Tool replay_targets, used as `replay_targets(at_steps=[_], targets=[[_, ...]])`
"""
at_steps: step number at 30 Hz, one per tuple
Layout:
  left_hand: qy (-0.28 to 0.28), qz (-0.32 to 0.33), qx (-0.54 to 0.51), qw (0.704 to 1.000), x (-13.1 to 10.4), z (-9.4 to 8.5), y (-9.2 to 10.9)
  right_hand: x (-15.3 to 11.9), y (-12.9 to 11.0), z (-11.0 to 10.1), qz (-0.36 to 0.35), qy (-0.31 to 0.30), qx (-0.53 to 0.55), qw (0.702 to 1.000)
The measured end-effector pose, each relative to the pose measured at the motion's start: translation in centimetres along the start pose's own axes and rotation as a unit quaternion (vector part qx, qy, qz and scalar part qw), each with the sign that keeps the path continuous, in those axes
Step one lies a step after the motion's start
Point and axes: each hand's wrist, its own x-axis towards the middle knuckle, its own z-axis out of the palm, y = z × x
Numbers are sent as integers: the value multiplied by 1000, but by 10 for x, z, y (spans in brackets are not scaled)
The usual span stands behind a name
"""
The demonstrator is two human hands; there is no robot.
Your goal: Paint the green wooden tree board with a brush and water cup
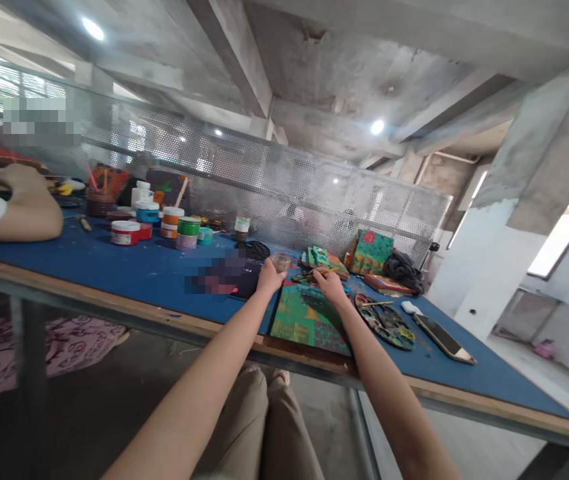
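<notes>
My left hand is wrapped round a small see-through jar holding brownish liquid, beyond the painting's far left corner. Pinched in my right hand is a thin brush, over the far part of the painting. The painting is a flat board in greens, yellow and purple, lying at the table's front edge. Its far side is partly hidden by my hand and other items. To the right of my right forearm lies a paint-smeared palette with another brush across it.
A dark-screened device lies left of my left hand, and a phone lies far right on the blue table. Paint jars crowd the left. Painted boards stand behind, before a perforated metal screen. Another person's arm rests at far left.
</notes>
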Motion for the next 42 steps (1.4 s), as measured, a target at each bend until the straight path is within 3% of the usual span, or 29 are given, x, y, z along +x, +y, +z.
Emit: replay_targets(at_steps=[8, 16, 31, 42], targets=[[-15, 0, 29, 999, -3, -4, 5, -1, -2, 7, -20, -37, 18, 999], [-30, -4, 59, 998, -7, -9, 10, 1, 6, 2, -7, -19, 17, 1000], [-33, -9, 56, 998, -8, -10, 12, 1, -2, -5, 20, 3, 28, 999], [-36, -9, 47, 998, -9, -10, 13, 4, 2, -15, 28, 63, -25, 997]])
